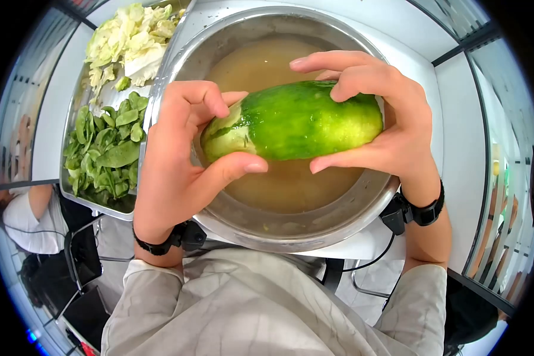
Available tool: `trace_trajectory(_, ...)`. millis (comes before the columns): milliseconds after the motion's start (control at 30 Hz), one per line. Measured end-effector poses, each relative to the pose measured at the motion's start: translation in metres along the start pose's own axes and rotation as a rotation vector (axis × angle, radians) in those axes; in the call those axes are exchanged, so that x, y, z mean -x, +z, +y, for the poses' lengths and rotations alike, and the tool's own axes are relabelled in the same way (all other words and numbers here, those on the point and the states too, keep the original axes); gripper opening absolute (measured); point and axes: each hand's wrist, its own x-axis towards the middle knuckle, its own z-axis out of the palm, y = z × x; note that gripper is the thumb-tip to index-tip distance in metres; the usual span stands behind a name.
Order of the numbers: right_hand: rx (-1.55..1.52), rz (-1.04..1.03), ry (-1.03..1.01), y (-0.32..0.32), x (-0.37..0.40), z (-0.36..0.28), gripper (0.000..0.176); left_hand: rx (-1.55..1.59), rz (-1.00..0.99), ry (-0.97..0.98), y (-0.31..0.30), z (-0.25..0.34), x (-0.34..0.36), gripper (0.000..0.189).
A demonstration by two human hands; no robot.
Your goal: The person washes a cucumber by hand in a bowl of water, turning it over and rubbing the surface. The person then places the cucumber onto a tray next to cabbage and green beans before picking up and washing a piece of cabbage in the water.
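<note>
Between both hands lies a thick, wet green gourd, held level above the water. Its skin is glossy, with a pale patch at the left end and a yellowish area at the right. My left hand grips the pale end, thumb below and fingers above. Around the right end curls my right hand, its thumb under the gourd and fingertips over the top. Beneath is a large round metal basin holding cloudy brownish water.
Left of the basin, a metal tray holds green pods or leaves and torn cabbage leaves. White partitions rise at the sides. A person in a white sleeve sits at the far left. A dark cable hangs near my right wrist.
</note>
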Motion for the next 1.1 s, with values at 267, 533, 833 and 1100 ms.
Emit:
trace_trajectory(267, 0.057, -0.021, -0.035, 0.0031, -0.0025, -0.0007, 0.071, -0.012, 0.022, 0.021, 0.0001, -0.0041, 0.0016, 0.067)
trace_trajectory(533, 0.072, -0.037, -0.031, 0.0044, -0.0029, -0.0016, 0.069, -0.049, 0.002, 0.031, -0.0011, -0.004, 0.0015, 0.069)
trace_trajectory(833, 0.047, -0.039, -0.013, 0.0056, -0.0033, -0.0026, 0.066, -0.079, 0.012, 0.045, -0.0004, -0.0043, 0.0017, 0.069)
trace_trajectory(1100, 0.064, -0.049, 0.003, 0.0055, -0.0019, -0.0026, 0.065, -0.094, 0.009, 0.048, -0.0007, -0.0038, 0.0012, 0.069)
